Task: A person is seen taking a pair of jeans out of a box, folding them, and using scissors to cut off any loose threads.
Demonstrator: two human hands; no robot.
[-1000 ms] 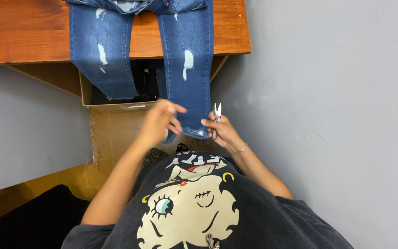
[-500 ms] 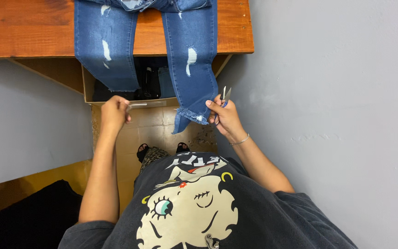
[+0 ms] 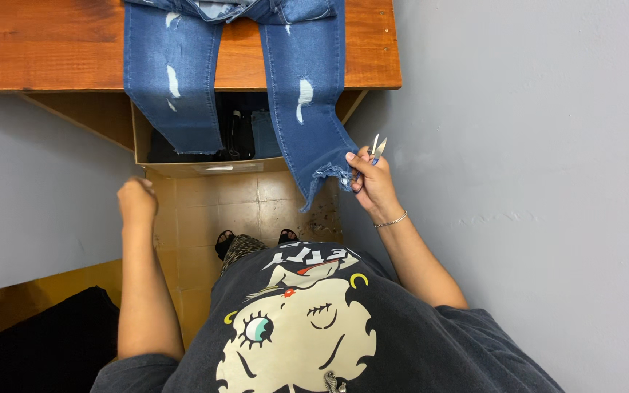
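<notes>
A pair of faded blue ripped denim jeans is draping off the reddish wooden counter, legs hanging toward six o'clock. The right hand is pinching the frayed hem of the right-side leg while gripping small silver thread snips at its twelve o'clock. The left hand, fisted and holding nothing visible, is hovering well apart at nine o'clock of that hem.

Left hand off jeans hem since a second ago; half a second ago near box front, now lower and further left, closed in loose fist, touching nothing. Right hand now alone pinches frayed hem of right jeans leg, thread snips raised clear above fingers. Hem pulled slightly right.
</notes>
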